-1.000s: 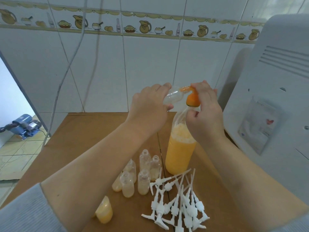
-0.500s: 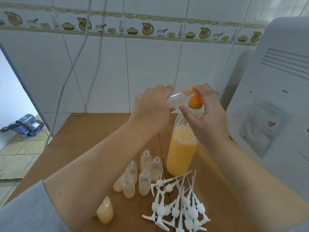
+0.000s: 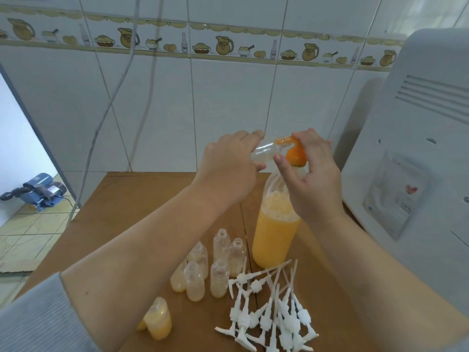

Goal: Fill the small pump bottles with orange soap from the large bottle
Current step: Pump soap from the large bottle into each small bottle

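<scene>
Just above frame centre, the left hand (image 3: 228, 168) grips a small bottle (image 3: 264, 152) tipped sideways, mouth at the orange pump (image 3: 295, 154) of the large bottle (image 3: 275, 240), seemingly to catch soap, while the right hand (image 3: 312, 179), fingers (image 3: 280, 161) loosely curled, presses it.

"XO" on the painted bottles (image 3: 184, 45) in the wall-tile border

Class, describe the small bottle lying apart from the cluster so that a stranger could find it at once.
Start at the large bottle of orange soap on the brown table. Left of it stands a cluster of small bottles. Nearer the viewer lies the lone small bottle, tipped over and the most orange.
</scene>
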Demonstrator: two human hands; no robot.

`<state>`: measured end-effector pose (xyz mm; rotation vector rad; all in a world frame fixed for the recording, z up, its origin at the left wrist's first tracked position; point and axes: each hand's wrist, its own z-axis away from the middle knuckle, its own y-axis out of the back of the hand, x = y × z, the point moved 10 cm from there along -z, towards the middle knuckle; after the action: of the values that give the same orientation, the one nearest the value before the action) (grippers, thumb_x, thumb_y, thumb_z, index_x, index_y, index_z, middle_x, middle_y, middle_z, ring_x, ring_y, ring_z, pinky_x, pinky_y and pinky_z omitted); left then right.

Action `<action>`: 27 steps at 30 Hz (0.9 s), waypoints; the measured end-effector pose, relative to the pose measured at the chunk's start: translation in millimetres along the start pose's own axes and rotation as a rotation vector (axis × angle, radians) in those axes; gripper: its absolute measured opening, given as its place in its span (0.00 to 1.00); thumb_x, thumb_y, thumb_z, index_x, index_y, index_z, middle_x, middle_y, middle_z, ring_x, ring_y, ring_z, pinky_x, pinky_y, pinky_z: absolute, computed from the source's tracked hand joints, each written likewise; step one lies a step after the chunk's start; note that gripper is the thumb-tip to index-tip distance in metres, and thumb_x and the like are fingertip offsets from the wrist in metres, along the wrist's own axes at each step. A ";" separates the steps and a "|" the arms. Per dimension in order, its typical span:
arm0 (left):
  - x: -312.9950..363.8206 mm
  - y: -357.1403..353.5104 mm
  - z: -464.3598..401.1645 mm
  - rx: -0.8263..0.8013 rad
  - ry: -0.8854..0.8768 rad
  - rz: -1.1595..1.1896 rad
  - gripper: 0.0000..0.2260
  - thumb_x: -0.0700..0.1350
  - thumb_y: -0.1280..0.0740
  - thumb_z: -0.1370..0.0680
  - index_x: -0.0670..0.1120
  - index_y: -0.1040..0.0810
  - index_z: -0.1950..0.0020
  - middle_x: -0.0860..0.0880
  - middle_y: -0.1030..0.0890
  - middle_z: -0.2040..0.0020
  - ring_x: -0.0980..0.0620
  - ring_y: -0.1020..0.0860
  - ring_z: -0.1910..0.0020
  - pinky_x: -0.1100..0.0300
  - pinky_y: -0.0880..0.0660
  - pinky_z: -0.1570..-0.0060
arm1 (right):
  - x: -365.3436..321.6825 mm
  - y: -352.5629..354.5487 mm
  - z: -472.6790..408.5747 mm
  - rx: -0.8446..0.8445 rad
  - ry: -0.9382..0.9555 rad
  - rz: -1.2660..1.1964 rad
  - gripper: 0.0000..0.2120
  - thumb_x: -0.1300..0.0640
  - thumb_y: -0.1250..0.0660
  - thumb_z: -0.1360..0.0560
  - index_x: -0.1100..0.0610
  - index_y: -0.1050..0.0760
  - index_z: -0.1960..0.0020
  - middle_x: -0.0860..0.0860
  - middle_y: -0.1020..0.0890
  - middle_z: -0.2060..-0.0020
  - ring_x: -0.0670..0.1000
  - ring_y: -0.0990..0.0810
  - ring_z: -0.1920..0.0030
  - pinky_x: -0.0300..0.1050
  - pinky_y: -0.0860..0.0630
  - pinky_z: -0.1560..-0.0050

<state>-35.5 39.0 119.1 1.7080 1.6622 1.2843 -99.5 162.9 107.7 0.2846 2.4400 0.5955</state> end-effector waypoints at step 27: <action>7.5 4.8 10.7 0.086 -0.069 -0.036 0.22 0.49 0.36 0.22 0.49 0.34 0.28 0.50 0.24 0.39 0.47 0.27 0.41 0.48 0.30 0.42 | -8.3 -1.0 2.9 0.168 0.020 -0.037 0.16 0.48 0.40 0.21 0.58 0.27 0.40 0.51 0.24 0.45 0.46 0.29 0.39 0.58 0.43 0.27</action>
<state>-25.2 48.2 120.3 1.7434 1.7225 1.1395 -91.2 160.3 109.5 0.3019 2.5130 0.3787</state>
